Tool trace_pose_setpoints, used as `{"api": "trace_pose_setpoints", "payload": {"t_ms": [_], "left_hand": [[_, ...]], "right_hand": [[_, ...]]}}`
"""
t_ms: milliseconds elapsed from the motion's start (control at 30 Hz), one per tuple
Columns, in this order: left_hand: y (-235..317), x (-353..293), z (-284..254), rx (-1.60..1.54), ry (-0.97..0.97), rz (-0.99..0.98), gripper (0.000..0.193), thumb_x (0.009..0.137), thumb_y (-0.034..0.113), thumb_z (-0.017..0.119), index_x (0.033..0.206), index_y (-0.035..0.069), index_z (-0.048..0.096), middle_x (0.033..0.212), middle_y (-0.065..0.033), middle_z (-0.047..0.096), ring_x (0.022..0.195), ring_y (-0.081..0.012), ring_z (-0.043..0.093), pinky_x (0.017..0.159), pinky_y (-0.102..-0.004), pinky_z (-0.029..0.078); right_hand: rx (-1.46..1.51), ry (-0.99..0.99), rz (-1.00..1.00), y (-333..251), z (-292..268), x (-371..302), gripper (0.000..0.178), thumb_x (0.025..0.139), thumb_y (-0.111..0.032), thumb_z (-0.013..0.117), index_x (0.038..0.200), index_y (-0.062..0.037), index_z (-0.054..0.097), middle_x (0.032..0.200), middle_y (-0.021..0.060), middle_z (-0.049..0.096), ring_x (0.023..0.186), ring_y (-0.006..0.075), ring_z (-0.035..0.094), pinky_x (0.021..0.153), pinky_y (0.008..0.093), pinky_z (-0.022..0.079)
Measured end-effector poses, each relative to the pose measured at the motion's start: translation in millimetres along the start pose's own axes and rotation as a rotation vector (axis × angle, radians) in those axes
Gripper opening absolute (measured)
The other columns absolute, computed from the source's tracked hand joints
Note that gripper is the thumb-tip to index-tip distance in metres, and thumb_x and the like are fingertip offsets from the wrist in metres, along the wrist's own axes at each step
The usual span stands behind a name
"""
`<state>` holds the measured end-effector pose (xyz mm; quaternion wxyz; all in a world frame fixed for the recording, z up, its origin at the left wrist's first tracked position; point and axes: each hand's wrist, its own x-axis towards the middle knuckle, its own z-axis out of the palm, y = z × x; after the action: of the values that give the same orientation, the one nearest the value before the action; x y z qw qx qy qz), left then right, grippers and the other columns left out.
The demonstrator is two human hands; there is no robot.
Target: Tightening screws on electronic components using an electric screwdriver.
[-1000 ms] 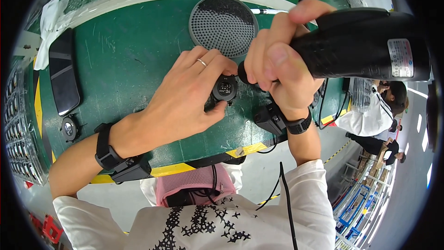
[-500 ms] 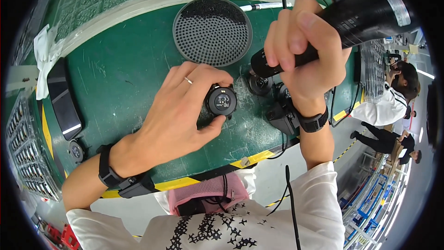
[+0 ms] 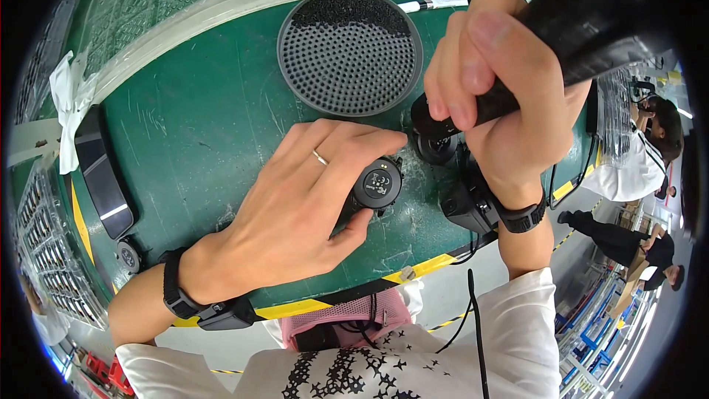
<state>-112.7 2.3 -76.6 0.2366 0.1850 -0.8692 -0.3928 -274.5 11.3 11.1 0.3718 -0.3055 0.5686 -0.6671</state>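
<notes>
While the left hand (image 3: 295,214) curls around a small round black part (image 3: 377,185), thumb below and fingers over its top edge, that part sits upright on the green table (image 3: 199,125), near the front edge and just left of a second round black piece (image 3: 436,146). The right hand (image 3: 502,96) is closed tight around the handle of a black power screwdriver (image 3: 591,22), whose nose points down onto that second piece. Both wrists carry black straps, and a ring shows on the left hand. A black boxy fixture (image 3: 465,207) lies just beneath the right wrist, with thin cables running off it toward the table edge.

Beyond the hands, a round grey dotted tray (image 3: 349,52) lies flat on the table, its far part filled with small dark bits. A white pen (image 3: 436,4) lies just behind it. At the left end a dark flat rectangular device (image 3: 103,177) rests near a white crumpled cloth (image 3: 70,100).

The table surface is scratched and scuffed, whitish around the working spot, and its front edge carries yellow and black striped tape (image 3: 421,270). A pale raised ledge (image 3: 221,11) runs along the far side. To the right, on a grey workshop floor, other people (image 3: 635,155) in white tops stand near blue racks (image 3: 598,310).
</notes>
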Motion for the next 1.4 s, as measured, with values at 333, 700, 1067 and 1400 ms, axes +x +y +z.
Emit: {"api": "trace_pose_setpoints", "payload": {"t_ms": [333,700,1067,1400], "left_hand": [[0.2,0.9,0.7,0.029,0.007,0.025,0.071,0.065,-0.003,0.078,0.132,0.006,0.057,0.125,-0.0143,0.064,0.113,-0.0366,0.060,0.098,-0.0463,0.045],[5.1,1.1,-6.2,-0.005,-0.068,0.083,0.070,0.067,0.002,0.076,0.133,0.006,0.055,0.126,-0.0138,0.063,0.113,-0.0368,0.059,0.100,-0.0480,0.044],[2.9,1.0,-2.1,0.047,-0.135,0.136,0.064,0.073,0.012,0.083,0.130,0.007,0.054,0.129,-0.0117,0.061,0.119,-0.0358,0.057,0.102,-0.0473,0.044],[0.3,-3.5,6.2,-0.071,0.009,0.028,0.061,0.073,0.009,0.082,0.126,0.006,0.053,0.124,-0.0140,0.058,0.118,-0.0374,0.055,0.104,-0.0515,0.044]], "right_hand": [[0.038,-0.150,-0.076,7.8,-20.8,9.4,0.051,0.084,-0.002,0.065,0.126,0.0096,0.039,0.059,0.0077,0.051,0.038,0.0162,0.044,0.040,0.0314,0.041],[-0.022,-0.054,-0.035,-1.2,-5.1,4.3,0.046,0.085,0.001,0.066,0.123,0.0108,0.042,0.058,0.0079,0.051,0.038,0.0161,0.045,0.040,0.0322,0.041],[0.026,-0.345,-0.356,27.5,-29.1,17.1,0.037,0.094,-0.003,0.050,0.131,0.0006,0.047,0.063,0.0031,0.040,0.038,0.0143,0.035,0.037,0.0337,0.038],[0.286,-0.375,-0.426,16.2,-35.0,19.4,0.033,0.097,0.003,0.053,0.127,0.0005,0.042,0.065,0.0081,0.052,0.041,0.0165,0.048,0.042,0.0352,0.047]]}}
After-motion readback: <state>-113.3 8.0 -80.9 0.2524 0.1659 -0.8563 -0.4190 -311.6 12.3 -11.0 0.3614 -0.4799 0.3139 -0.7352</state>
